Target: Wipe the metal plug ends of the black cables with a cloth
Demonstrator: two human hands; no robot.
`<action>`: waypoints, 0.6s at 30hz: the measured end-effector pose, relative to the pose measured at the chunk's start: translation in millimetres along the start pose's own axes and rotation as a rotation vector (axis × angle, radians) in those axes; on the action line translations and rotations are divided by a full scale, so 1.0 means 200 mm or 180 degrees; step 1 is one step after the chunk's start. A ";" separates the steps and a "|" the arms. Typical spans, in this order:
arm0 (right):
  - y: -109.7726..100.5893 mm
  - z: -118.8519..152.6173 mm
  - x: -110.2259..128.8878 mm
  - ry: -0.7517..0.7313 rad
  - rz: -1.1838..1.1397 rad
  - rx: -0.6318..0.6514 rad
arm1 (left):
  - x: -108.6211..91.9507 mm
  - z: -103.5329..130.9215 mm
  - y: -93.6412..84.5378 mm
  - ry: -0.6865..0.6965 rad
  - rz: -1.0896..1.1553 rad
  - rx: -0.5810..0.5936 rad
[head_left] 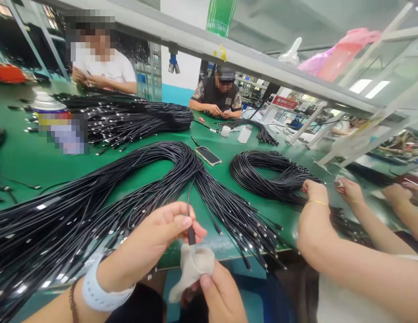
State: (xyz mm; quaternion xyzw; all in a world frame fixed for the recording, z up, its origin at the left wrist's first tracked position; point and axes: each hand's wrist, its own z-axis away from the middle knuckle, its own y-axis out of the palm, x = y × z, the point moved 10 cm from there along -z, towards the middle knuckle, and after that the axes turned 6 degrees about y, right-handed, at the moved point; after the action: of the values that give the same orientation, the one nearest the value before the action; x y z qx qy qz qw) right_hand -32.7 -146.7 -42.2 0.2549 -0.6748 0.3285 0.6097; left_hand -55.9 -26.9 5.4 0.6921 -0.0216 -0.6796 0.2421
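So the left hand (155, 237) sits in the lower middle of the frame, thumb and fingers pinched together on a single black cable (188, 202) just above its connector plug (191, 235). The plug hangs straight down and its tip touches a small beige cloth (191, 269). That cloth is gripped by the right hand (218, 296) at the bottom centre, thumb pressed onto it, the rest of the fingers mostly out of view. Both hands are close together, just off the near edge of the green surface (27, 157).

The cable runs up from the fingers into a huge bundle of black cables (94, 197) that loops across the left and middle of the frame, with the plug ends fanned out toward the lower right edge. A smaller coil of cables (262, 175) lies right of centre, and a co-worker's hand (313, 190) rests at it on the right side. A phone (208, 155) lies flat between the two bundles. Another pile of cables (134, 116) is in the upper left, next to a spray can (47, 107). Two more people sit at the far side of the surface, working on their own cables.
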 end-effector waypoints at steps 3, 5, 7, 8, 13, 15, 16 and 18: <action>0.02 -0.01 -0.04 0.0087 0.0011 0.0096 | 0.01 -0.02 -0.01 -0.0006 0.0033 -0.0034; 0.04 -0.02 -0.03 0.0046 0.0030 0.0214 | 0.02 -0.02 -0.02 -0.0031 0.0059 -0.0100; 0.05 -0.04 0.02 -0.0086 0.0028 0.0241 | 0.03 -0.02 -0.04 -0.0102 0.0108 -0.0195; 0.05 -0.05 0.05 -0.0167 0.0019 0.0236 | 0.04 -0.02 -0.05 -0.0149 0.0143 -0.0236; 0.07 -0.08 0.19 -0.0513 -0.0005 0.0267 | 0.05 0.00 -0.09 -0.0206 0.0187 -0.0390; 0.09 -0.08 0.21 -0.0571 0.0015 0.0362 | 0.07 0.00 -0.10 -0.0210 0.0187 -0.0413; 0.10 -0.08 0.21 -0.0556 0.0024 0.0394 | 0.08 0.01 -0.11 -0.0224 0.0200 -0.0405; 0.11 -0.08 0.20 -0.0484 0.0013 0.0352 | 0.11 0.01 -0.11 -0.0253 0.0260 -0.0341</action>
State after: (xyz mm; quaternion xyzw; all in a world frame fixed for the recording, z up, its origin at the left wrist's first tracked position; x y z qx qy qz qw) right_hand -44.5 -117.8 -5.3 0.3110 -0.7005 0.3463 0.5410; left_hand -63.3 -16.4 -22.6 0.6492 -0.0231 -0.6963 0.3052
